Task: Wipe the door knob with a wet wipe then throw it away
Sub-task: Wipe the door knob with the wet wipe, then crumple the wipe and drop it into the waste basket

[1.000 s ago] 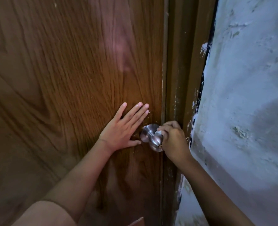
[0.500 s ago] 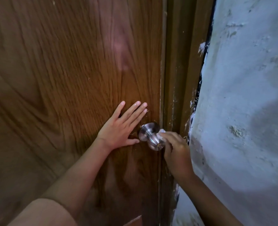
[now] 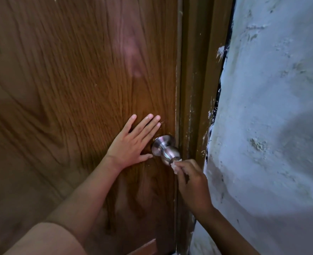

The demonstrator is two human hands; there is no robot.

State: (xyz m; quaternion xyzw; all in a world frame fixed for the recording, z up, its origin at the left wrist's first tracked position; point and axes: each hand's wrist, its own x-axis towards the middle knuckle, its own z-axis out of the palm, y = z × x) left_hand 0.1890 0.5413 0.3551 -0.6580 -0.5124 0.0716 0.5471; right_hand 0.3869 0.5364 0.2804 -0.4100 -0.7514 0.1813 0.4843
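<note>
A round silver door knob [image 3: 165,149] sticks out of the brown wooden door [image 3: 78,89] near its right edge. My right hand [image 3: 192,183] is closed around a small white wet wipe [image 3: 175,163] and presses it against the knob's front end from below and to the right. Most of the wipe is hidden inside my fingers. My left hand [image 3: 133,142] lies flat on the door just left of the knob, fingers spread and pointing up, thumb close to the knob's base plate.
A brown door frame [image 3: 198,89] runs vertically right of the door. Beyond it stands a rough white plastered wall [image 3: 271,107] with chipped paint along the frame edge. No bin is in view.
My right hand has slid down from the knob's right side to its front tip, uncovering more of the knob. My left hand has stayed flat on the door.
</note>
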